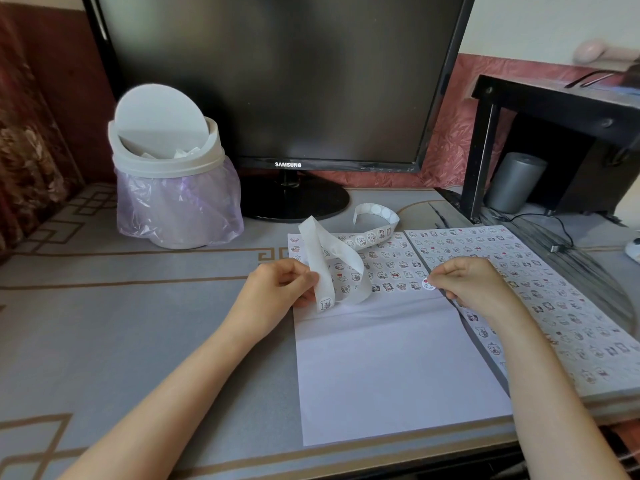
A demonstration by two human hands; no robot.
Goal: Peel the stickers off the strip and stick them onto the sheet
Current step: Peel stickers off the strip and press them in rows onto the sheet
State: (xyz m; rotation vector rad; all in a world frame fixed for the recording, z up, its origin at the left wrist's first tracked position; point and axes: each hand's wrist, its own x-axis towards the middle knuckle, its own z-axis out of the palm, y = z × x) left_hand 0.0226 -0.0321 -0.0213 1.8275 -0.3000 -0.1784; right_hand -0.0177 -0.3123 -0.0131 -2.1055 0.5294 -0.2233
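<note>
One monitor (277, 81) stands at the back of the counter (121, 306), with one white swing-lid bin (166, 168) lined in purple plastic to its left. Two sheets lie in front: the near sheet (398, 368) carries rows of small cartoon stickers on its upper part and is bare white below; the right sheet (568, 306) is covered throughout. One long white strip (329, 258) curls above the near sheet. The left hand (280, 289) is closed, pinching the strip's lower end. The right hand (471, 282) is closed, fingertips pinching one round sticker (428, 285) at the near sheet's right edge.
</note>
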